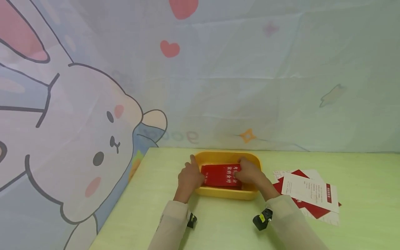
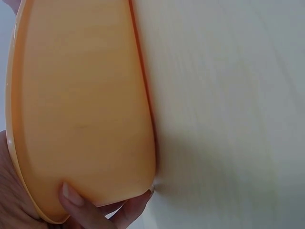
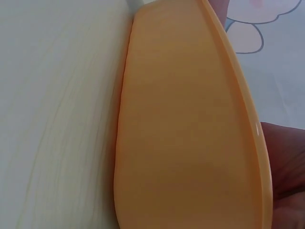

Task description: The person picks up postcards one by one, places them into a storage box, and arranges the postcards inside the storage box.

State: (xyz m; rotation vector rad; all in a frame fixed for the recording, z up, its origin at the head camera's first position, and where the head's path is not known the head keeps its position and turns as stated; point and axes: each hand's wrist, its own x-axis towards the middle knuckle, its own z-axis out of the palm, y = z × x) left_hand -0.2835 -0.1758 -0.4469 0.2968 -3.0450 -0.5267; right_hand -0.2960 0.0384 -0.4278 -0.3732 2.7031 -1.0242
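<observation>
A yellow plastic basin (image 1: 215, 193) sits on the table, its outer side filling both wrist views. Inside lie red cards (image 1: 218, 176) with white Chinese characters on the top one. My left hand (image 1: 190, 177) holds the basin's left end, thumb over the rim at the cards' left edge. In the left wrist view, its fingers (image 2: 81, 207) curl round the outside of that end. Reaching in over the right end, my right hand (image 1: 250, 172) grips the cards' right edge between thumb and fingers. Most of that hand is behind the rim in the right wrist view.
To the right, a loose pile of white cards (image 1: 307, 189) and red cards (image 1: 315, 210) is spread on the light wooden table (image 1: 368, 194). A cloth backdrop (image 1: 234, 86) with a cartoon rabbit hangs behind and along the left side. Each wrist carries a small black camera.
</observation>
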